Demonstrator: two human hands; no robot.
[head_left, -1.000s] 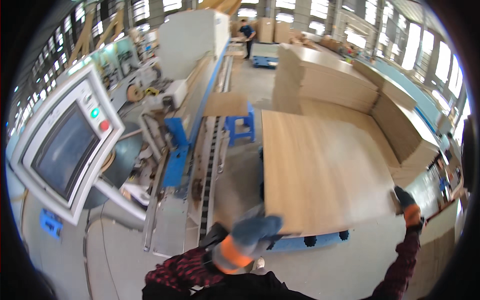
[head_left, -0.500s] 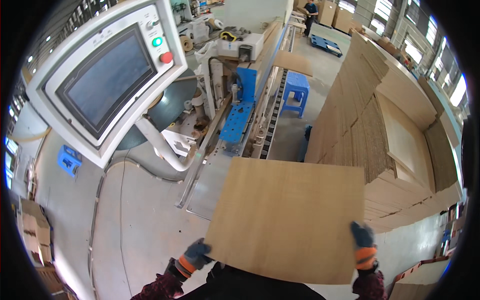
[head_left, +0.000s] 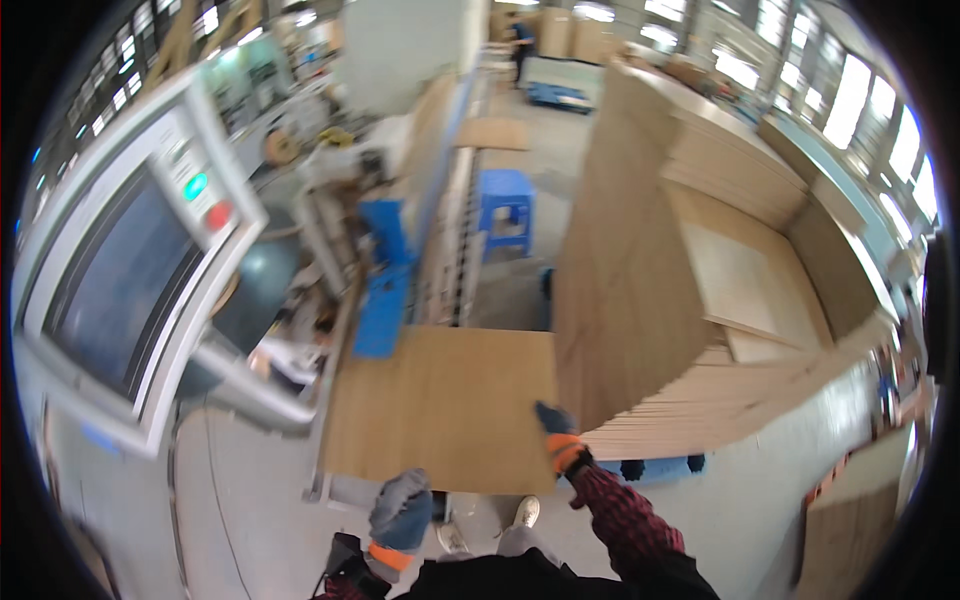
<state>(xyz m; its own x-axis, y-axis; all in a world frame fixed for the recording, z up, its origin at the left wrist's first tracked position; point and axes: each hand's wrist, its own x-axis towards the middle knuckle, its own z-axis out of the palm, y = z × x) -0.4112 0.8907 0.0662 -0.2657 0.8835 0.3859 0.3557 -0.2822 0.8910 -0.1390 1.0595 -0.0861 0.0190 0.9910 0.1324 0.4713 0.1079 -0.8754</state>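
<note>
A flat rectangular wood panel [head_left: 440, 400] rests over the metal table of a machine, its far left corner by a blue perforated plate [head_left: 385, 315]. My right hand [head_left: 562, 438], in a grey-blue glove with an orange band, grips the panel's right edge. My left hand [head_left: 400, 515], gloved alike, is at the near edge, its fingertips overlapping the panel. Motion blurs those fingers, so their grip is unclear.
Tall stacks of panels [head_left: 620, 270] stand close on the right. At left is a control screen [head_left: 125, 285] with a green light and a red button. A blue stool [head_left: 506, 210] stands beyond the panel. Farther off are a blue pallet [head_left: 558, 97] and another person [head_left: 521, 45].
The panel has moved forward and lower, onto the machine table. My left hand has shifted along its near edge; my right stays at its right edge. The view has swung right.
</note>
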